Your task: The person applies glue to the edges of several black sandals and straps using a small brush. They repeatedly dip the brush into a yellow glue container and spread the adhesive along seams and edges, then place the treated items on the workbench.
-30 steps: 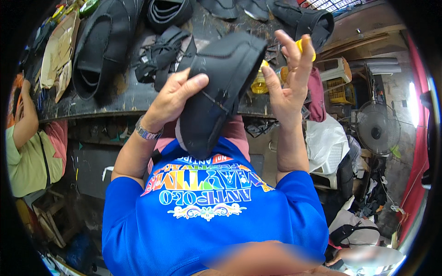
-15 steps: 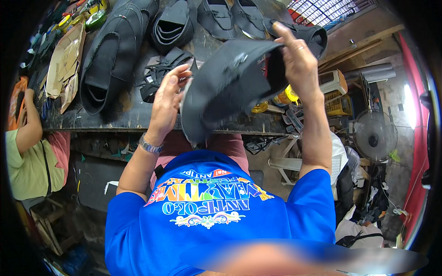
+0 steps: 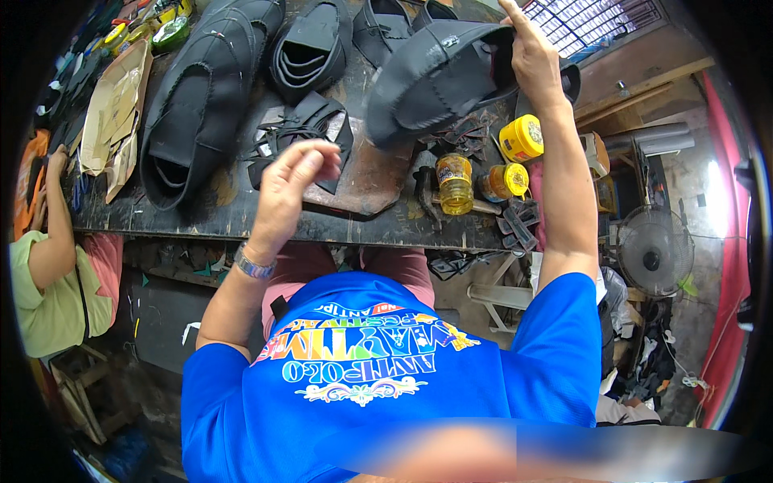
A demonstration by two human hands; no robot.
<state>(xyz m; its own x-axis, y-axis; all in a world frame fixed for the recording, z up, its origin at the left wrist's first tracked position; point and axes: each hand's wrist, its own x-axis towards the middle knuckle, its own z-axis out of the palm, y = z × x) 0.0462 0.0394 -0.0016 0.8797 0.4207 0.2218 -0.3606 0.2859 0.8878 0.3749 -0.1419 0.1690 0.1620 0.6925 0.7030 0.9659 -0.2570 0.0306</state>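
Observation:
My right hand (image 3: 535, 68) is raised at the upper right and grips one end of a black shoe upper (image 3: 427, 84). Its fingertips are at the picture's top edge, and the thumb is mostly hidden. The upper hangs tilted over the far part of the table, its opening facing me and a seam showing along its side. Nothing is in my left hand (image 3: 290, 185), which hovers over the near table edge with loosely curled fingers. Just beyond it lies a heap of black cut strips (image 3: 310, 133) on a worn brown board (image 3: 362, 181).
Stacked black shoe uppers (image 3: 189, 105) fill the table's left, with another nested stack (image 3: 314, 48) beside them. A glass jar (image 3: 455, 185) and yellow-lidded tubs (image 3: 522, 137) stand right of the board. A co-worker's arm (image 3: 50, 201) is at far left; a fan (image 3: 652, 249) stands at right.
My right hand has carried the shoe upper up and away to the right, uncovering the board and jar. My left hand is now apart from the upper, lower, with its fingers more curled.

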